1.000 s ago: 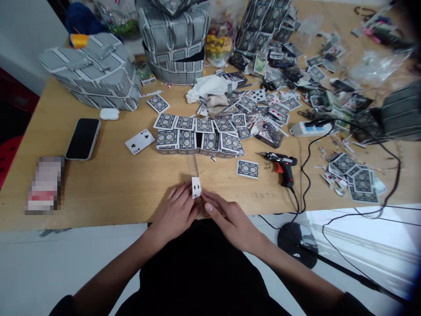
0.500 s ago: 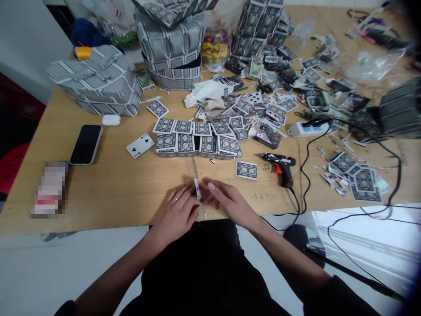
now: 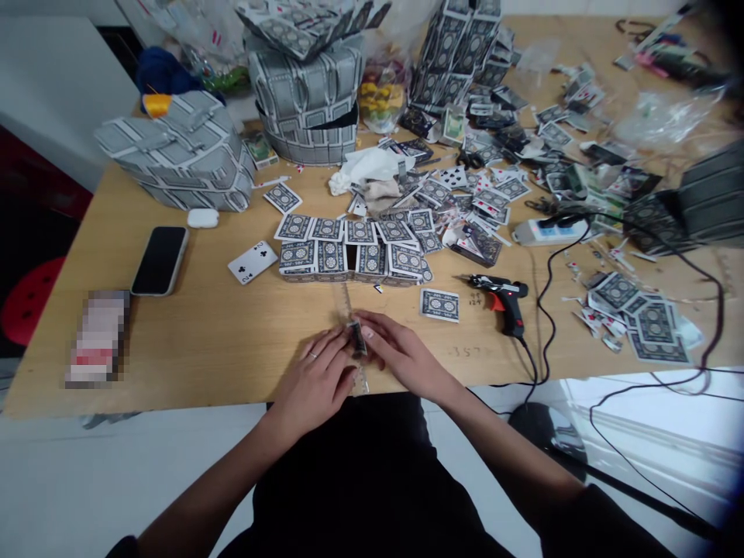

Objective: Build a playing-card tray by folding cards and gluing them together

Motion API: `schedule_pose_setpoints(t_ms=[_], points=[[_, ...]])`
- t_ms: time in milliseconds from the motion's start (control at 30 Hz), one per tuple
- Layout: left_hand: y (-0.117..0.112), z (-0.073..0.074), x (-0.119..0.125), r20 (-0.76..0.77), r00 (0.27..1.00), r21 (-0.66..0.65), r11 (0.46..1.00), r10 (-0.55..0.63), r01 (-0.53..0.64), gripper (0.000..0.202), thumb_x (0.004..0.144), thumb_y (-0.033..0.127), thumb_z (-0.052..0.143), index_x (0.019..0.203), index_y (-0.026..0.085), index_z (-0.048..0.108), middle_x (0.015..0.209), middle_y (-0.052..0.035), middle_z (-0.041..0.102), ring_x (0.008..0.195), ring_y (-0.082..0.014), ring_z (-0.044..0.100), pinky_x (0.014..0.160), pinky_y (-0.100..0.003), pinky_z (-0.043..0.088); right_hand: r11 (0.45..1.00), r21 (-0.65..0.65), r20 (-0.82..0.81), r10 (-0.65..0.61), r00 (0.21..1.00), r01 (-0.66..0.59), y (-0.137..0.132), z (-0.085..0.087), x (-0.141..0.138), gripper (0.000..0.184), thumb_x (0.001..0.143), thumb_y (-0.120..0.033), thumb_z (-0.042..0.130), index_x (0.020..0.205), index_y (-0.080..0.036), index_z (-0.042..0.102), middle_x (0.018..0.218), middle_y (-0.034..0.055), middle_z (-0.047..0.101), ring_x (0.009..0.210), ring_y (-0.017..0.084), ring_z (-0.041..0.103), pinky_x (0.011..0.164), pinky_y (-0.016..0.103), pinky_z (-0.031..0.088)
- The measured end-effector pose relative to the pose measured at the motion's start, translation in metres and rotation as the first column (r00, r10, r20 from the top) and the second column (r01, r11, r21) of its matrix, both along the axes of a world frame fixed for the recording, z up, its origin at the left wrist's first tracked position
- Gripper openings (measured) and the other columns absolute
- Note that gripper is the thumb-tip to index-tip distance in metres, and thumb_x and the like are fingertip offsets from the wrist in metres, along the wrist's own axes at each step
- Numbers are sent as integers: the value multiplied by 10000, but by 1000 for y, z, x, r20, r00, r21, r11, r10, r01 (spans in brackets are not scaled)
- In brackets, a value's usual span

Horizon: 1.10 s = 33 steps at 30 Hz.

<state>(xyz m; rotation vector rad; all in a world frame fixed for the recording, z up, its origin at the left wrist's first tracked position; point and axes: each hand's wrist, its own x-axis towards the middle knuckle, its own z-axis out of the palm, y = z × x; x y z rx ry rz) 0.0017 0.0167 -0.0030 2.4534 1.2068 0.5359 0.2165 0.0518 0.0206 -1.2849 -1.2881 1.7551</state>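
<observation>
My left hand [image 3: 317,372] rests on the table edge side, its fingers close together and bent, pressing on a clear ruler [image 3: 345,301]. The ruler lies lengthwise away from me, partly hidden under my fingers. A small piece of playing card [image 3: 358,339], dark patterned back showing, stands tilted at the ruler between both hands. My right hand [image 3: 401,347] has its thumb and fingers closed on this card. Beyond the hands sits a row of joined folded cards [image 3: 331,260] with a dark gap in it. A single card [image 3: 439,305] lies face down to the right.
A glue gun [image 3: 503,298] with its cable lies at the right, near a power strip [image 3: 549,231]. Loose cards and scraps [image 3: 482,194] cover the back right. Woven card bags [image 3: 180,159] stand behind; a phone [image 3: 160,260] lies left.
The card between my hands has been turned up at the ruler, so its dark back shows instead of a pale strip. My right fingers have closed in on it. The view has shifted slightly.
</observation>
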Motion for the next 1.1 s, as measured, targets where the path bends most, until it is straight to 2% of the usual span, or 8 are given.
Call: schedule_pose_setpoints(t_ms=[67, 133, 300, 500, 767, 867, 967, 1100], points=[[-1, -1, 0, 3, 1000, 0, 1000, 10, -10, 366, 1040, 251, 619, 1390, 148, 647, 1513, -171, 659, 1447, -339, 594, 1220, -555, 478, 1000, 29, 4, -7, 1000, 7, -1, -3, 1, 578, 999, -545, 711, 1450, -202, 597, 1462, 168, 680, 958, 209, 763, 784, 350, 632], [-1, -2, 0, 6, 1000, 6, 1000, 21, -21, 400, 1044, 259, 610, 1429, 150, 616, 1515, -173, 654, 1446, -338, 594, 1212, -553, 485, 995, 94, 36, -18, 999, 15, -1, -8, 2, 588, 933, -505, 806, 1417, -224, 624, 1482, 158, 671, 1067, 235, 746, 827, 354, 630], [-2, -4, 0, 23, 999, 23, 999, 40, -41, 438, 1048, 258, 605, 1472, 157, 569, 1499, -172, 660, 1458, -327, 581, 1197, -540, 502, 992, 117, 87, 42, 995, -52, 0, -11, 4, 653, 872, -484, 868, 1425, -240, 620, 1274, 106, 755, 737, 157, 677, 667, 327, 577], [-4, -4, 1, 10, 998, 3, 998, 66, -66, 462, 1041, 270, 611, 1482, 141, 558, 1522, -176, 640, 1465, -326, 570, 1211, -529, 493, 991, 120, 96, 51, 994, -63, 0, -6, 6, 638, 885, -525, 845, 1403, -221, 627, 906, 22, 736, 731, 185, 668, 684, 336, 562], [-3, -1, 1, -2, 998, -18, 998, 66, -66, 455, 1053, 273, 580, 1494, 168, 548, 1552, -159, 621, 1478, -328, 558, 1216, -543, 489, 974, 221, 205, -4, 979, -43, 9, 5, 24, 536, 904, -561, 819, 1290, -218, 676, 952, 39, 764, 798, 200, 711, 758, 353, 572], [-3, 0, 2, -6, 998, -19, 998, 59, -59, 434, 1051, 261, 577, 1474, 165, 556, 1542, -160, 628, 1466, -331, 568, 1219, -544, 488, 978, 207, 119, -44, 992, 18, 12, 14, 32, 498, 908, -570, 815, 1244, -220, 699, 1123, 81, 780, 900, 210, 725, 822, 362, 584], [-4, 0, 1, 33, 997, -34, 997, 66, -65, 484, 1046, 272, 600, 1514, 176, 521, 1547, -170, 618, 1465, -334, 571, 1220, -547, 494, 987, 136, -72, -75, 995, 84, 12, 21, 35, 482, 918, -586, 805, 1219, -222, 711, 1227, 107, 771, 957, 212, 718, 788, 337, 590], [-5, -2, -7, 224, 962, -110, 985, 157, -135, 648, 1037, 318, 659, 1628, 224, 409, 1580, -170, 588, 1476, -317, 572, 1209, -512, 521, 987, -109, -326, -144, 934, 114, 7, 21, 24, 481, 959, -621, 742, 1247, -237, 712, 1150, 100, 795, 903, 211, 739, 748, 330, 599]])
